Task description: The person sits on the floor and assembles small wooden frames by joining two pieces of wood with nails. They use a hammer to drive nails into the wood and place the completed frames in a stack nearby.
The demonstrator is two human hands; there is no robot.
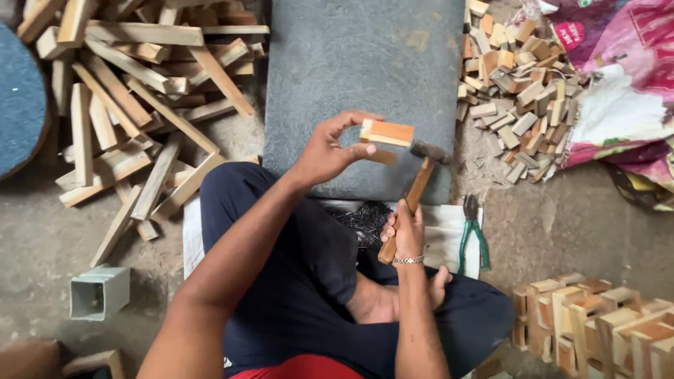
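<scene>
Bare concrete floor spreads under me, with a dark stone slab lying just ahead of my crossed legs. My left hand pinches a small wooden block assembly between thumb and fingertips, holding it over the slab's near edge. My right hand is wrapped tight around a hammer, its head touching the block's right side. Loose slats pile far left, cut wooden blocks far right, green-handled pliers near right.
</scene>
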